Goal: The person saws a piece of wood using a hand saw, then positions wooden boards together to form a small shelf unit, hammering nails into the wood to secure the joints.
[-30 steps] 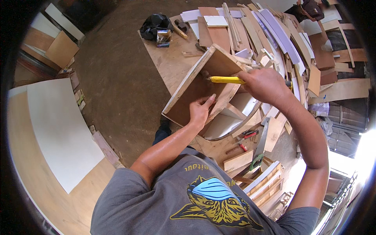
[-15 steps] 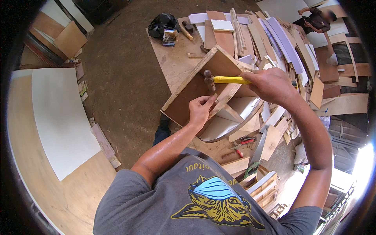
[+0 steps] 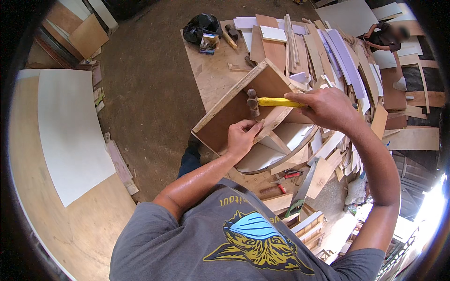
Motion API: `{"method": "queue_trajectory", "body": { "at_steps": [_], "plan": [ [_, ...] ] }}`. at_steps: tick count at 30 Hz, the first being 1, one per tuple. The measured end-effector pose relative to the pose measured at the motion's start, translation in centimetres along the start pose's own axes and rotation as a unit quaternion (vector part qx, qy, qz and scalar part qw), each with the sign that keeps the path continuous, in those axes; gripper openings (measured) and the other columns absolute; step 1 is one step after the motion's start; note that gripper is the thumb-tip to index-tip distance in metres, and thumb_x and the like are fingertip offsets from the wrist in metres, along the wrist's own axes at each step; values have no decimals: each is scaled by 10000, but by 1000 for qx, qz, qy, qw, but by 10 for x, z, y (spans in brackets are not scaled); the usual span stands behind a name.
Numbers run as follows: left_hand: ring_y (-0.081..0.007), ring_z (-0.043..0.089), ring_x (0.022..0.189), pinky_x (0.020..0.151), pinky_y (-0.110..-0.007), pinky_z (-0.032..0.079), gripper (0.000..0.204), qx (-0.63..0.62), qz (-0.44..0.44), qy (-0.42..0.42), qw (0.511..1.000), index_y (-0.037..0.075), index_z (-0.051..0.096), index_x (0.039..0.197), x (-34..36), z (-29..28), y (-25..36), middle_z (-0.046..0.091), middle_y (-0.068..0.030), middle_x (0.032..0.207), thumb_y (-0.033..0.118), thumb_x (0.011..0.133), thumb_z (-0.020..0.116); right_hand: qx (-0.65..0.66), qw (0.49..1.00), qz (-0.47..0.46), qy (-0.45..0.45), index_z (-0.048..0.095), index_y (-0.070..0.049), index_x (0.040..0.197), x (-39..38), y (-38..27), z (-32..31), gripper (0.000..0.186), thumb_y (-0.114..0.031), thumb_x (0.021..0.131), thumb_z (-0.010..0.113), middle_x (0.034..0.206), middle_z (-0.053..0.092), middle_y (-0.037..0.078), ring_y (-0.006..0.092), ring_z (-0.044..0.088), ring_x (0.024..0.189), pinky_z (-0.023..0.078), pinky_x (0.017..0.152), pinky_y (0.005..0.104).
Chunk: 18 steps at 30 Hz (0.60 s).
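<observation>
My right hand [image 3: 330, 107] grips a hammer [image 3: 276, 102] by its yellow handle. The steel hammer head hangs just above the fingertips of my left hand [image 3: 241, 138]. Those fingers are pinched together at the edge of an open wooden box [image 3: 229, 104]; whatever they hold is too small or hidden to make out. The box is tilted, with brown panel inside and pale raw edges. Beneath and beside it lies a curved, white-lined wooden piece [image 3: 255, 158].
A handsaw [image 3: 307, 185] with a green handle and red-handled pliers [image 3: 291, 173] lie near my body. Stacked wood strips [image 3: 314, 54] fill the right. A black bag [image 3: 201, 28] stands at the back; a white panel [image 3: 72, 136] lies left. Another person [image 3: 386, 37] is at far right.
The whole view has shifted slightly. Both hands and the hammer keep nearly the same places relative to the box.
</observation>
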State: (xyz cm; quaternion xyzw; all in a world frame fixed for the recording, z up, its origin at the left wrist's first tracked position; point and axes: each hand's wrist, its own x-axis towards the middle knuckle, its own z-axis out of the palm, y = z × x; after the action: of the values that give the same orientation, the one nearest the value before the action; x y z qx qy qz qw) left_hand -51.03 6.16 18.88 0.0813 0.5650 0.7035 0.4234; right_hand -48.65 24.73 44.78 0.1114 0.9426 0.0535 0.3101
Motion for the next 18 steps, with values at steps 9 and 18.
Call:
{"method": "queue_trajectory", "body": {
  "at_steps": [9, 18],
  "plan": [
    [-47, 601, 702, 608, -243, 468, 174, 17, 9, 9, 1000, -39, 782, 931, -1, 0, -5, 734, -8, 800, 131, 963, 762, 0, 1000, -28, -3, 665, -311, 1405, 2, 4, 0, 470, -257, 941, 717, 840, 739, 88, 262, 717, 725, 547, 652, 432],
    [-66, 630, 747, 668, -247, 501, 145, -73, 39, 31, 996, -38, 789, 934, 0, 8, -9, 753, -25, 841, 104, 956, 770, -11, 999, -39, 29, 677, -303, 1373, 1, 16, 8, 413, -331, 960, 686, 843, 747, 93, 260, 735, 732, 553, 601, 420]
  ]
}}
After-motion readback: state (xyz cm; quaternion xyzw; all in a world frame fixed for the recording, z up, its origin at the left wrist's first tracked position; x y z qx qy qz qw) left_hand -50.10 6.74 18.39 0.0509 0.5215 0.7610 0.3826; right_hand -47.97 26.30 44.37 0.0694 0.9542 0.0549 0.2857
